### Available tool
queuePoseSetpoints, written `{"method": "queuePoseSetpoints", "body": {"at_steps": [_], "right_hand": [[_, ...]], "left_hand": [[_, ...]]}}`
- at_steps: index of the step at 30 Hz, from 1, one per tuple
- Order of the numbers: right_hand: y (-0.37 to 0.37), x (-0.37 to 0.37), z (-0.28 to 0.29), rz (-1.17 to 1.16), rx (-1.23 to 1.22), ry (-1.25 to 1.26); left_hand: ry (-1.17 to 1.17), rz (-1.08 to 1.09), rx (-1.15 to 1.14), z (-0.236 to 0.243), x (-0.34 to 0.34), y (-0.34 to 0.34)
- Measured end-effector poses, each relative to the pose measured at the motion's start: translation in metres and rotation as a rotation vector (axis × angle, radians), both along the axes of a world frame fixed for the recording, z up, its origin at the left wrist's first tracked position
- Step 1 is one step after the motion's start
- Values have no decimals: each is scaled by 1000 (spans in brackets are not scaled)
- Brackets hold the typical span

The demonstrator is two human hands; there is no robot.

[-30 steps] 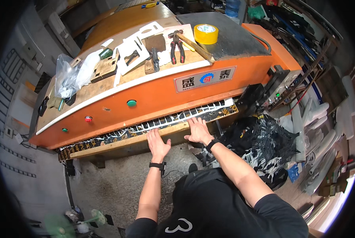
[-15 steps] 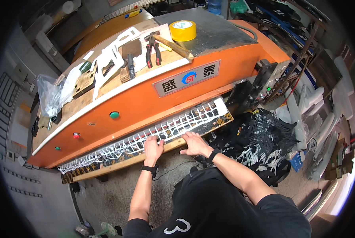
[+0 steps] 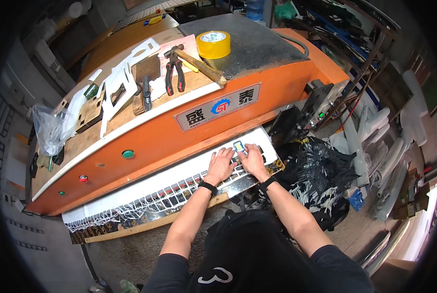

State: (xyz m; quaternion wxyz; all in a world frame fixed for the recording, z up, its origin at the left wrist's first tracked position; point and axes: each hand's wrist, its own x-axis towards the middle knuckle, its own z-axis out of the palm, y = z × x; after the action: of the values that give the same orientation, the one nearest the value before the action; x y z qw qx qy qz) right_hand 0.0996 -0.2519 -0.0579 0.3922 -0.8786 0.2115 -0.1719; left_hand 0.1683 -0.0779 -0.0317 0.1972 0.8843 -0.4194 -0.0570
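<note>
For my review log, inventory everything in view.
Large metal machine: 1, orange, centre
Round buttons: 3, green and red, machine front
Tape roll: 1, yellow, machine top
Wooden-handled hammer: 1, brown, machine top
Pliers: 1, black-red, machine top
Plastic bag: 1, clear, machine top left
Slotted flat sheet: 1, white, machine front
Small flat piece: 1, blue-yellow, on sheet
Tangled scrap heap: 1, mostly black, right of machine
Left hand: 1, bare, on sheet
Right hand: 1, bare, on sheet
</note>
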Motion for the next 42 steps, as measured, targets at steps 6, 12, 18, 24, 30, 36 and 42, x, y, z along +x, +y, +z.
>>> {"method": "queuePoseSetpoints", "body": {"at_steps": [6,12,18,24,30,36,42], "right_hand": [[-5,-8,8,36,-112,61],[-31,-24,1,-133,734,108],[-11,-43,3,-64,389,-40],[20,-57,6,56,-57,-17],[-11,-81,5,211,167,-36],[-41,-144,0,423,112,88],[-48,-173,-4,612,35,9]], "left_hand": [[-101,1,-53,-13,-25,4],[-3,11,-94,-19,-42,10],[236,107,-347,-30,-47,15],[339,261,-568,-33,-60,12],[191,194,-412,-19,-70,7],[153,248,-366,-23,-73,-9],[178,255,-449,-33,-69,-5]]}}
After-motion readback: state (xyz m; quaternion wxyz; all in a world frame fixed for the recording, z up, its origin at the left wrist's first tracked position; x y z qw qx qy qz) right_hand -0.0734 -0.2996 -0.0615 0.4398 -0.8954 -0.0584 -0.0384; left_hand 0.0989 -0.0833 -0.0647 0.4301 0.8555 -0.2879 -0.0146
